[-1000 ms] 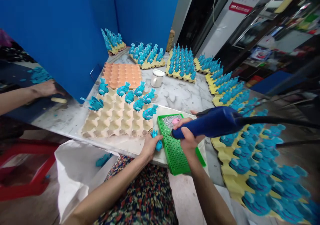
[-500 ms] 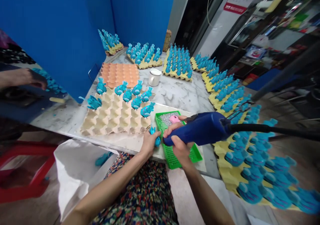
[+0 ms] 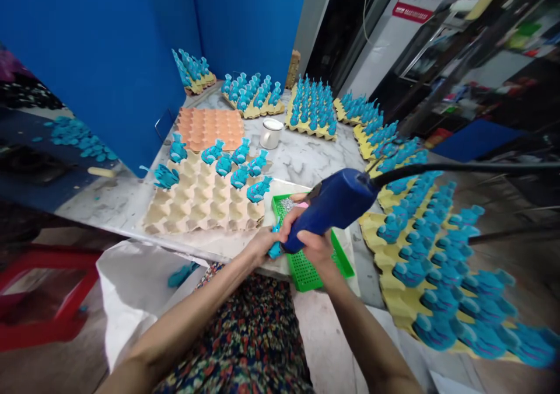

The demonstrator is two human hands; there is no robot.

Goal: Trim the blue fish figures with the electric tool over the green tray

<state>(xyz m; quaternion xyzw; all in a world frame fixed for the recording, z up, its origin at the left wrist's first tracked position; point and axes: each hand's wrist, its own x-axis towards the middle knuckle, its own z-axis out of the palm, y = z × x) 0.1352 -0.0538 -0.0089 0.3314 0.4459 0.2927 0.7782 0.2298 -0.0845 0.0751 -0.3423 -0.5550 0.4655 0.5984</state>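
One small blue fish figure (image 3: 275, 249) is pinched just above a green perforated tray (image 3: 306, 274).
It is held by the left hand (image 3: 262, 246), its body mostly hidden by the fingers, while a blue corded tool (image 3: 339, 201) is clenched in the right hand (image 3: 310, 236), the tool's tip just beside the figure. The figure is judged light and fairly stiff, with thin fins that may snap, so its thick body looks the safest place to take hold. More fish figures (image 3: 258, 189) stand in a paper egg tray (image 3: 205, 219) nearby.

Black cable (image 3: 464, 166) across rightward path
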